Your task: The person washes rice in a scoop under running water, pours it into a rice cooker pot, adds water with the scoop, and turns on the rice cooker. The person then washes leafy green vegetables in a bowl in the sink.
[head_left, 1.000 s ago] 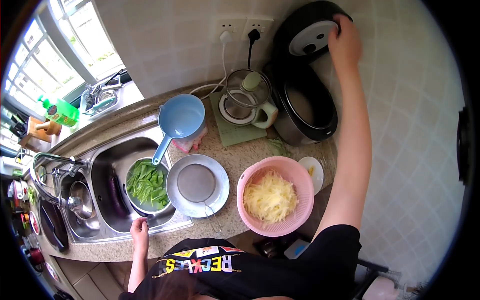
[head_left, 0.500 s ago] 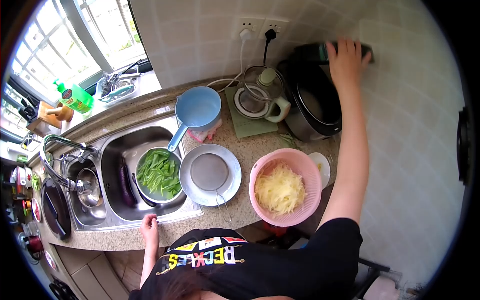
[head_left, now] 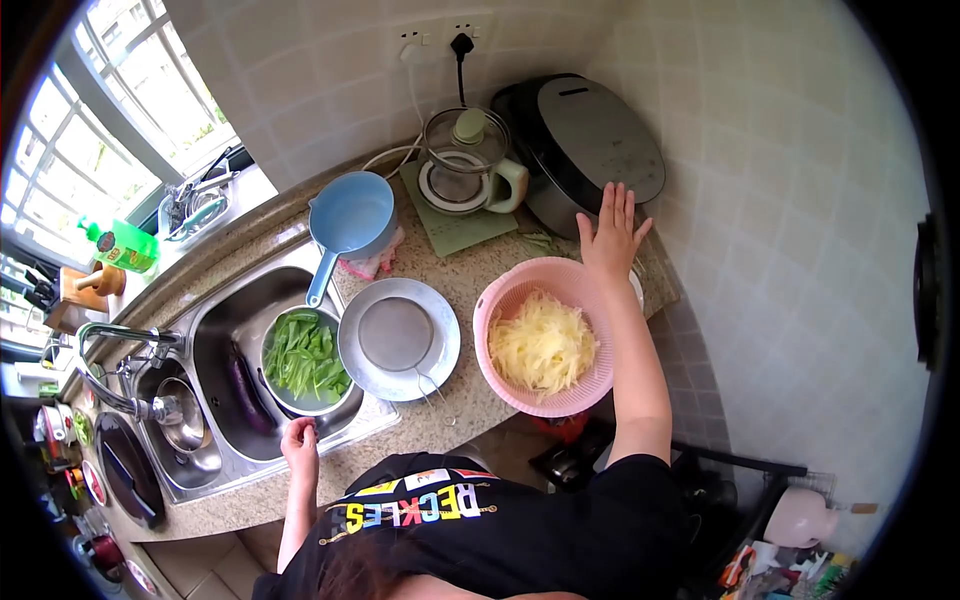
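Observation:
My right hand point(head_left: 612, 235) is open, fingers spread, at the front edge of the rice cooker point(head_left: 600, 135), whose grey lid is down. Below that arm sits a pink basket point(head_left: 492, 345) of pale shredded potato point(head_left: 545, 343). My left hand point(head_left: 299, 447) is curled closed at the sink's front rim; whether anything is in it is hidden. Just beyond it, a bowl of green leaves point(head_left: 305, 357) rests in the sink point(head_left: 225, 315) beside a dark purple eggplant point(head_left: 248, 390). A round sieve point(head_left: 395, 335) lies in a metal basin point(head_left: 368, 383) on the counter.
A blue dipper point(head_left: 352, 215) stands behind the basin. A glass kettle point(head_left: 465, 160) sits near the wall, with plugs in the sockets point(head_left: 440, 35) above. The faucet point(head_left: 95, 370) arches over the small sink at left. Green soap point(head_left: 125, 245) stands by the window.
The rice cooker's lid has gone from raised to down. My right hand has come down and toward me from the raised lid. The view has shifted; my left hand stays near the sink rim.

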A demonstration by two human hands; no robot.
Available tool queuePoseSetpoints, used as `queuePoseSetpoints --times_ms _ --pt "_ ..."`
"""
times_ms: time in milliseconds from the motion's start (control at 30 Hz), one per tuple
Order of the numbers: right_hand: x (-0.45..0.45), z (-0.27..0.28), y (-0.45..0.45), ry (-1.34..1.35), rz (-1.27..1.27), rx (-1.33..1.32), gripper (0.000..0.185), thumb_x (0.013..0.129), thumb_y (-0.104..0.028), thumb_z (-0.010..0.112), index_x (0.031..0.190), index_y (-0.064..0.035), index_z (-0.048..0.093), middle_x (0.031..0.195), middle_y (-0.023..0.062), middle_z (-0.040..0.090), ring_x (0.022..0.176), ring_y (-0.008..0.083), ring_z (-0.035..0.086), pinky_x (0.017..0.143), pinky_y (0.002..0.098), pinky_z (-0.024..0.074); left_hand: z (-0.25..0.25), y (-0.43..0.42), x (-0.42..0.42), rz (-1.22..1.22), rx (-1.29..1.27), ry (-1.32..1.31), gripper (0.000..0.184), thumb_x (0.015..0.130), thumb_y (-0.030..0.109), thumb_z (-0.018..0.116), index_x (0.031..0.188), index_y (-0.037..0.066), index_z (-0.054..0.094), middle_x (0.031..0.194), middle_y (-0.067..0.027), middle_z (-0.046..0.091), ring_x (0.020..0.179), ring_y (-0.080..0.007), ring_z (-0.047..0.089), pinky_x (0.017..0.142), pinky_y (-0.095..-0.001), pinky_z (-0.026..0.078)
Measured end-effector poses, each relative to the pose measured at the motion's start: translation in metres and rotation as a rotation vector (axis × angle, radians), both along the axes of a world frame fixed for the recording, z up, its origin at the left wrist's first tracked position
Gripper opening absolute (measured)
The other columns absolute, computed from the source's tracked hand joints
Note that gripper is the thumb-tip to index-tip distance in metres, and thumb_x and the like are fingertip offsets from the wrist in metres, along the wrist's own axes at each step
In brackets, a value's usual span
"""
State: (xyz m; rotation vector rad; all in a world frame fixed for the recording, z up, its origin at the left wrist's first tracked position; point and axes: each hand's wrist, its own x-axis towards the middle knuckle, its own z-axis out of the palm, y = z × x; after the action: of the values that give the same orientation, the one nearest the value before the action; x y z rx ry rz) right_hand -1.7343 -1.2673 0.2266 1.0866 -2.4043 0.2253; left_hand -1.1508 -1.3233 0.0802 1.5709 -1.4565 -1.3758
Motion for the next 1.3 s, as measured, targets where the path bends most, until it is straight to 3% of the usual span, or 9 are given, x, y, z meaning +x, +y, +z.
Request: queuePoseSetpoints --times_ms 167,333,367,467,533,600,833,1000,1300 --pt "0.003 0.025 0.000 -0.046 -0.027 0.080 0.065 0.089 -0.046 0.047 0.138 -0.0059 0.033 0.143 0.0113 0.034 0.137 0.0265 0.022 0.107 0.0581 0.0066 0.007 0.009 -0.005 -0.045 0.015 -0.051 0.010 0.085 0.001 0.051 0.085 0.001 0.062 0.069 -0.0004 0.058 0.063 -0.0071 0.053 0.056 -0.0197 0.043" --pt "-0.002 0.051 -0.018 -0.057 0.055 0.005 0.057 0.086 -0.045 0.052 0.128 -0.0053 0.048 0.133 0.0128 0.047 0.131 0.0286 0.032 0.106 0.0559 0.0165 0.011 0.011 -0.008 -0.005 0.035 -0.032 0.011 0.084 0.000 0.051 0.084 0.001 0.062 0.068 -0.0012 0.057 0.060 -0.0073 0.052 0.055 -0.0195 0.042" --pt "-0.004 0.054 -0.033 0.164 0.143 -0.160 0.044 0.084 -0.039 0.058 0.113 -0.0058 0.060 0.112 0.0128 0.061 0.112 0.0296 0.051 0.095 0.0495 0.0356 0.012 0.011 -0.007 0.009 0.028 -0.029 0.011 0.084 0.000 0.051 0.084 0.001 0.062 0.068 -0.0012 0.057 0.060 -0.0073 0.052 0.055 -0.0195 0.042" --pt "-0.009 0.077 -0.087 -0.231 0.321 -0.259 0.030 0.083 -0.031 0.063 0.099 -0.0065 0.066 0.094 0.0110 0.066 0.092 0.0260 0.061 0.079 0.0381 0.0465 0.011 0.013 -0.003 0.057 0.068 -0.066 0.011 0.084 0.000 0.051 0.085 0.001 0.062 0.069 -0.0012 0.058 0.060 -0.0076 0.053 0.056 -0.0198 0.043" --pt "-0.022 0.071 -0.137 -0.367 0.442 -0.402 0.022 0.081 -0.025 0.065 0.089 -0.0050 0.067 0.078 0.0100 0.066 0.074 0.0244 0.063 0.065 0.0340 0.0477 0.005 0.016 0.003 0.081 0.072 -0.031 0.011 0.084 0.000 0.051 0.086 0.001 0.062 0.070 -0.0013 0.058 0.061 -0.0077 0.054 0.056 -0.0202 0.044" --pt "-0.042 0.069 -0.186 -0.548 0.477 -0.385 0.024 0.081 -0.029 0.064 0.089 -0.0070 0.067 0.080 0.0112 0.066 0.077 0.0298 0.062 0.067 0.0386 0.0477 0.006 0.021 0.005 0.089 0.061 -0.063 0.011 0.084 0.000 0.051 0.086 0.001 0.062 0.072 -0.0014 0.059 0.062 -0.0077 0.054 0.057 -0.0204 0.044" --pt "-0.086 0.054 -0.318 -0.563 0.487 -0.594 0.028 0.081 -0.031 0.065 0.089 -0.0040 0.066 0.081 0.0114 0.066 0.075 0.0273 0.062 0.067 0.0366 0.0469 0.015 0.026 0.013 0.152 0.082 -0.161 0.011 0.085 0.001 0.051 0.088 0.001 0.062 0.076 -0.0020 0.061 0.064 -0.0075 0.055 0.059 -0.0210 0.046" --pt "-0.088 0.055 -0.333 -0.671 0.465 -0.636 0.031 0.081 -0.033 0.065 0.084 -0.0019 0.064 0.078 0.0114 0.065 0.071 0.0266 0.060 0.064 0.0362 0.0459 0.010 0.028 0.023 0.186 0.097 -0.173 0.011 0.085 0.002 0.051 0.089 0.001 0.061 0.077 -0.0022 0.061 0.066 -0.0081 0.057 0.058 -0.0214 0.047" --pt "-0.078 0.053 -0.316 -0.362 0.285 -0.520 0.030 0.079 -0.034 0.067 0.078 -0.0046 0.062 0.072 0.0153 0.063 0.072 0.0343 0.061 0.064 0.0447 0.0459 0.014 0.001 0.001 0.030 0.052 -0.211 0.009 0.085 0.001 0.052 0.087 0.000 0.061 0.074 -0.0025 0.060 0.064 -0.0079 0.054 0.059 -0.0205 0.044"
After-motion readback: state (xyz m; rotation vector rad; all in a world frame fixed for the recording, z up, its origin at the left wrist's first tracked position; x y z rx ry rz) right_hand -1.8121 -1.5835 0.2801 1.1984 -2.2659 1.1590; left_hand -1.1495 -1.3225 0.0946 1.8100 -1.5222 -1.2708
